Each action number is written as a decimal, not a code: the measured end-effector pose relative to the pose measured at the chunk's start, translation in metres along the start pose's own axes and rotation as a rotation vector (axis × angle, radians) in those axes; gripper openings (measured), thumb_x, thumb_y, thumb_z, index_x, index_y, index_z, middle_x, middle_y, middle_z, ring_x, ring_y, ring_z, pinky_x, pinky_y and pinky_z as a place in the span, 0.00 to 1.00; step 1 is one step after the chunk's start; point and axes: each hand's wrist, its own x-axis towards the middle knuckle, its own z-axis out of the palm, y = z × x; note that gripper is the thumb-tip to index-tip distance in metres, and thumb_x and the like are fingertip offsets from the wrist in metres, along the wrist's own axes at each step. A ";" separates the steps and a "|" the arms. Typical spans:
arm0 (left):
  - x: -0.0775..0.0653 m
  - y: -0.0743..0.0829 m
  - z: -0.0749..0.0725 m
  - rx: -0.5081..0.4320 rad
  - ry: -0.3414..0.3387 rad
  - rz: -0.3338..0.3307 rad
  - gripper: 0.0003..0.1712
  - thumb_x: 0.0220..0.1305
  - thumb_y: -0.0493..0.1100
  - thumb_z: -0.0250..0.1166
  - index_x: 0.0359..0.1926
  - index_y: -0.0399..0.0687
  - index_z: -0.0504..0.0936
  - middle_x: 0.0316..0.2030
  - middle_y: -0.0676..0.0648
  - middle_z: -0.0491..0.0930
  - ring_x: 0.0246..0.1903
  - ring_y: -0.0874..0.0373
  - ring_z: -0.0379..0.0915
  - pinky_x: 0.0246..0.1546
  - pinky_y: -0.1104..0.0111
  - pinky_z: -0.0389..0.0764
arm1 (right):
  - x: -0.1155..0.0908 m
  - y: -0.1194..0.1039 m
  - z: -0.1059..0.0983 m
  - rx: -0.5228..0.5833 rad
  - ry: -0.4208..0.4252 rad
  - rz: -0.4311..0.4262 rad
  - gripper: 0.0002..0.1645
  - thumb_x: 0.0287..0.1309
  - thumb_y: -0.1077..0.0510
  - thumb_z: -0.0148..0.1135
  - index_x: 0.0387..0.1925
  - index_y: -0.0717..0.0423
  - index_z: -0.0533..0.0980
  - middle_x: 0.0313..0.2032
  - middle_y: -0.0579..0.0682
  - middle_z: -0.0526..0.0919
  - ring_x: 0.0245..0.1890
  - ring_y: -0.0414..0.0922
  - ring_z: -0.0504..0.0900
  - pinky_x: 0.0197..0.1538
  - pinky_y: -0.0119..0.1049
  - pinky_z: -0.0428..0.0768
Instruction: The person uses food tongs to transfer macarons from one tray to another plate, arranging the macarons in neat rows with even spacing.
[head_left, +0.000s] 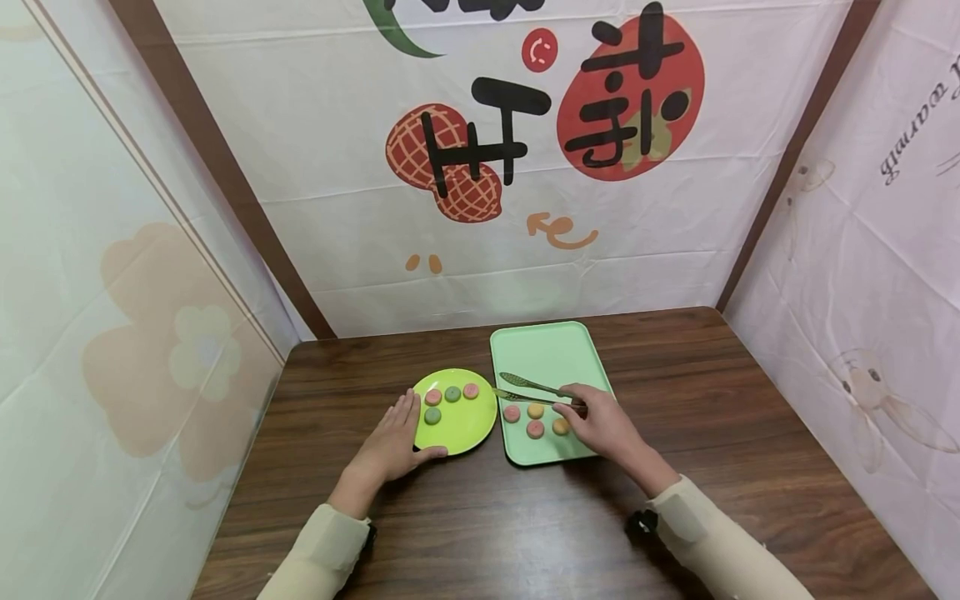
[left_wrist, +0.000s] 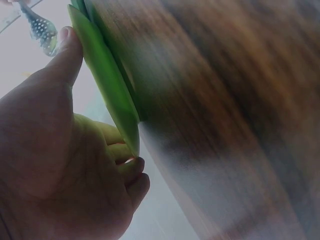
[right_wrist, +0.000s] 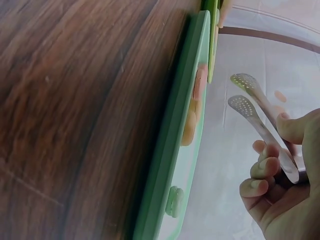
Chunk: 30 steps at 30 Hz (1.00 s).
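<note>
Observed standing by, nearest first, with the green tray (head_left: 551, 346) as reference. On the table (head_left: 487, 533), left of the tray, the left hand (head_left: 392, 442) bears on the rim of the yellow-green plate (head_left: 465, 429), thumb spread from the fingers: thumb at the near rim, fingers along the left. Uneven pressure there could, in my judgement, tip or slide the plate and disturb its load.

Above the tray, the right hand (head_left: 603, 423) pinches the metal tongs (head_left: 525, 382) between thumb and bent fingers; the tong arms stand parted, with nothing seen between the tips. A low sweep could scatter the pieces beneath; a weak squeeze could drop one, an overtight one could crack it. The tips point at the tray's left edge, where the plate crowds close, so a snag is possible. Whether the two rims touch I cannot tell.

Contents: the tray's near half holds two pink macarons (head_left: 535, 430) and two yellow macarons (head_left: 561, 427); the right wrist view adds a green macaron (right_wrist: 175, 201), nearer that wrist. The plate, left of the tray, carries two pink and two green, three in a row on its far side. Beyond the tray hangs a printed cloth (head_left: 360, 242).
</note>
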 end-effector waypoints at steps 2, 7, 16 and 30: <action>0.000 0.000 0.000 -0.001 0.000 0.000 0.67 0.70 0.73 0.65 0.84 0.29 0.45 0.84 0.28 0.40 0.84 0.34 0.38 0.84 0.45 0.49 | -0.001 0.002 -0.001 0.012 -0.004 0.002 0.20 0.72 0.53 0.72 0.57 0.61 0.85 0.34 0.43 0.85 0.31 0.35 0.81 0.37 0.39 0.85; 0.000 0.000 0.000 -0.005 0.001 -0.002 0.68 0.70 0.73 0.65 0.85 0.29 0.45 0.84 0.29 0.40 0.84 0.35 0.38 0.84 0.45 0.48 | -0.002 0.009 -0.005 0.040 -0.021 -0.016 0.20 0.71 0.54 0.73 0.56 0.62 0.85 0.30 0.41 0.81 0.25 0.34 0.74 0.30 0.34 0.77; 0.000 0.001 0.000 -0.006 0.004 0.002 0.68 0.70 0.73 0.65 0.84 0.28 0.45 0.84 0.28 0.41 0.84 0.34 0.38 0.84 0.45 0.49 | -0.006 0.015 -0.013 0.062 -0.075 -0.038 0.19 0.72 0.54 0.72 0.56 0.63 0.85 0.33 0.43 0.85 0.24 0.33 0.73 0.28 0.33 0.78; -0.001 0.003 -0.001 -0.011 0.000 -0.006 0.68 0.69 0.73 0.66 0.84 0.27 0.45 0.84 0.28 0.41 0.84 0.34 0.39 0.84 0.44 0.49 | -0.013 0.024 -0.017 -0.031 -0.096 -0.123 0.17 0.72 0.55 0.72 0.53 0.64 0.86 0.41 0.47 0.90 0.31 0.32 0.80 0.36 0.35 0.85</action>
